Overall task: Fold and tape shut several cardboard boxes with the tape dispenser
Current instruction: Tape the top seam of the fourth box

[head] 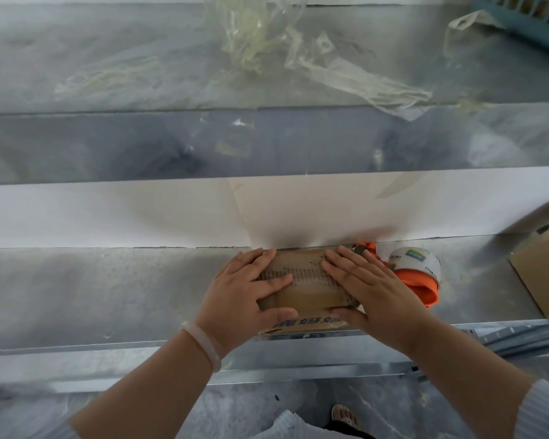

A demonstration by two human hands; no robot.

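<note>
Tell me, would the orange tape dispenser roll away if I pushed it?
Probably not: the tape dispenser has an orange handle jutting past its roll, so it would likely slide on the smooth metal table. It looks stiff, not floppy.

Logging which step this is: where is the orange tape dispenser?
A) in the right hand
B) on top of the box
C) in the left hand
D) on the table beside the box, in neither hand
D: the orange tape dispenser lies on the grey metal table to the right of the small brown cardboard box, while the left hand and right hand press flat on the box.
</note>
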